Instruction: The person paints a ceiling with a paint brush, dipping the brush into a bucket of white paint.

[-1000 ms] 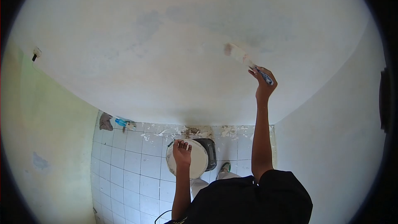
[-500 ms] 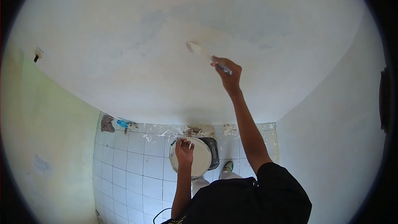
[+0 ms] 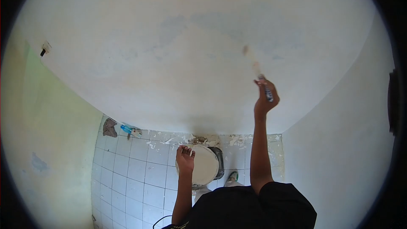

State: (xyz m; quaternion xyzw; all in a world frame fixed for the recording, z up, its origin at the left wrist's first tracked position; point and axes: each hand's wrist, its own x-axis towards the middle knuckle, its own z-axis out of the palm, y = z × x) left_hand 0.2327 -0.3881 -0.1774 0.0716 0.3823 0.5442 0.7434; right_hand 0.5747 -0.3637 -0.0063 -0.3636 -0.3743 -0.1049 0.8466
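Note:
My right hand (image 3: 267, 95) is closed round the dark patterned handle of a brush (image 3: 255, 65). The brush points up across the pale wall (image 3: 203, 80), its pale head near bluish patches; whether it touches the wall is hard to tell. Lower down, my left hand (image 3: 185, 160) has its fingers slightly curled but apart, with nothing in them. It hangs over the left side of a round bucket (image 3: 206, 165) with a cream-coloured top surface. Behind the bucket's right side a black container (image 3: 219, 161) shows in part.
A grey cloth (image 3: 110, 128) and blue item (image 3: 125, 128) lie in the far left floor corner. Pale flakes litter the tiled floor (image 3: 133, 169) along the wall's base. A socket (image 3: 45, 47) is at upper left, and a dark object (image 3: 394, 101) at the right edge.
My right hand has moved right and down with the brush, which now points more upright. My left hand has shifted slightly relative to the bucket. The view has tilted a little.

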